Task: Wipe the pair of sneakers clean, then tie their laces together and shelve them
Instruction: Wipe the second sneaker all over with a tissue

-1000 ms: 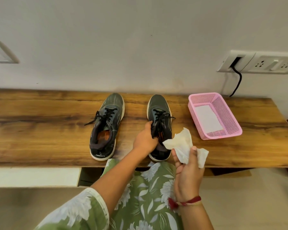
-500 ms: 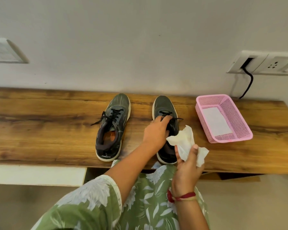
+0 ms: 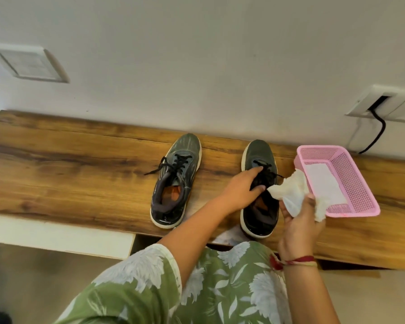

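on the wooden bench (image 3: 68, 178) stand the left sneaker (image 3: 175, 183) and right sneaker (image 3: 260, 155). the pink basket (image 3: 351, 212) beside them holds a flat white sheet (image 3: 323, 185). left hand (image 3: 241, 190) grips the right sneaker; right hand (image 3: 299, 225) clutches a crumpled wipe (image 3: 288, 190).

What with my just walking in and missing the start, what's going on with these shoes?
A person at a wooden bench is cleaning shoes. The left hand grips the right-side sneaker at its laces, and the right hand holds a crumpled white wipe close beside it. The other sneaker stands untouched, laces loose. A pink basket sits to the right.
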Motion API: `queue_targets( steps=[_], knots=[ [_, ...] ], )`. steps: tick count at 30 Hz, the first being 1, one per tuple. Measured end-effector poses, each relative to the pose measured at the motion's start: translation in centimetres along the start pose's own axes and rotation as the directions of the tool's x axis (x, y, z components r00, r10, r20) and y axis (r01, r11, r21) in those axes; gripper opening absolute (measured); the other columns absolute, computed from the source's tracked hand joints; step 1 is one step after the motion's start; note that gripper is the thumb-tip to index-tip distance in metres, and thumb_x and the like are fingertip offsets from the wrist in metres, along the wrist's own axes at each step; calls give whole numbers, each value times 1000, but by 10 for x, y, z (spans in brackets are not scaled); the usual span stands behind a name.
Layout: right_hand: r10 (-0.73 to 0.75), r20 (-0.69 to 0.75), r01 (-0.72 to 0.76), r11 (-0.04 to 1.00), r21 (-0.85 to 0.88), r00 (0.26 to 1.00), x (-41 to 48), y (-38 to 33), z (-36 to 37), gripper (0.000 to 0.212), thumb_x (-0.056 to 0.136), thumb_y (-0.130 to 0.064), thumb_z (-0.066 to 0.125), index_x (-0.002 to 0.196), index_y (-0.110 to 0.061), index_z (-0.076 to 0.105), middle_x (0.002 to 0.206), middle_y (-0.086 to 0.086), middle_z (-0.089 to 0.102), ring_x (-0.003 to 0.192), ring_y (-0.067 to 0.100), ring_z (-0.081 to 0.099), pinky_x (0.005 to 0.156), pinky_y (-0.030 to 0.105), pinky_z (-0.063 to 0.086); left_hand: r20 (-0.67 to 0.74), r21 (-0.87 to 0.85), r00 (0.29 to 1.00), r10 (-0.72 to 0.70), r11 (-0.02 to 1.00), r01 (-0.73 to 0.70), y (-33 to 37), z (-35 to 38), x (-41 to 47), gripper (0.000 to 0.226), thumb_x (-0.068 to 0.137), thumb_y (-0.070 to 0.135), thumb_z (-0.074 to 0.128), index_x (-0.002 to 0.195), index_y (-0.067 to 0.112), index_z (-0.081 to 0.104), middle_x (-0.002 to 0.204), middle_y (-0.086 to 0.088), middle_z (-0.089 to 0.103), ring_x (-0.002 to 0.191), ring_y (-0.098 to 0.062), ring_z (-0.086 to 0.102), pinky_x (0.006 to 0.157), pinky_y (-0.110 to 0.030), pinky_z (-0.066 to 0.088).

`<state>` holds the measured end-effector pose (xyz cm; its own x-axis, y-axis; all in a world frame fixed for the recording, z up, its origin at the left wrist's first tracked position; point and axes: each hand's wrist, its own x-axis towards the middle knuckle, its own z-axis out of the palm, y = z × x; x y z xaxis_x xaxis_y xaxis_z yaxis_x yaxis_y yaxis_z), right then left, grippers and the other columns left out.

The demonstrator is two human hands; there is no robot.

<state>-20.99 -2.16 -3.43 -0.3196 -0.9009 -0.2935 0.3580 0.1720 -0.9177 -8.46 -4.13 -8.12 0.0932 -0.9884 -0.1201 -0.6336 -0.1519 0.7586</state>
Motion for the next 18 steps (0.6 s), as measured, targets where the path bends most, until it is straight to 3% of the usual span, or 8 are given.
queue_targets(
  steps=[3, 6, 10, 12, 15, 18],
  knots=[
    [-6, 72, 9, 999, -34, 997, 6, -3, -2, 14, 96, -21, 50, 104, -33, 52, 99, -12, 62, 91, 8, 63, 89, 37, 52, -27, -13, 999, 21, 1000, -22, -10, -17, -22, 52, 95, 26, 56, 143, 17, 39, 143, -6, 47, 132, -20, 42, 107, -33, 34],
    [25, 167, -15, 998, -59, 986, 6, -4, -1, 18, 96, -19, 50, 98, -36, 53, 99, -12, 63, 91, 7, 64, 87, 34, 53, -241, 57, 970, 40, 998, -27, -25, -47, -48, 37, 95, 30, 54, 131, 20, 53, 129, 0, 58, 122, -14, 49, 103, -33, 41],
    [102, 318, -78, 993, -87, 942, -7, 5, 7, 12, 95, -19, 50, 98, -29, 55, 97, -7, 65, 85, 6, 66, 77, 25, 55, -533, 13, 833, -146, 983, 181, -49, -93, -83, 21, 94, 26, 56, 111, 17, 64, 105, 4, 66, 95, -10, 60, 84, -27, 48],
    [126, 378, -87, 989, -118, 917, -19, 14, 10, 9, 90, -24, 53, 99, -26, 57, 95, -5, 68, 87, 7, 66, 76, 23, 56, -518, -21, 805, -290, 945, 326, -58, -106, -94, 17, 93, 27, 56, 93, 13, 67, 88, 2, 68, 81, -12, 62, 77, -30, 52],
    [166, 430, -93, 978, -185, 887, -38, 35, 13, 9, 88, -25, 55, 95, -24, 61, 86, -6, 71, 81, 6, 67, 67, 20, 55, -407, -36, 797, -446, 880, 474, -66, -112, -95, 36, 92, 34, 58, 71, 6, 64, 68, -6, 66, 70, -20, 64, 70, -33, 53],
    [219, 416, -120, 961, -250, 883, -55, 55, 11, 13, 92, -22, 54, 102, -19, 62, 99, 3, 69, 92, 17, 66, 81, 33, 55, -356, 28, 787, -504, 836, 548, -68, -104, -91, 40, 92, 40, 57, 69, 8, 59, 63, -5, 59, 68, -23, 64, 63, -32, 53]
  ],
)
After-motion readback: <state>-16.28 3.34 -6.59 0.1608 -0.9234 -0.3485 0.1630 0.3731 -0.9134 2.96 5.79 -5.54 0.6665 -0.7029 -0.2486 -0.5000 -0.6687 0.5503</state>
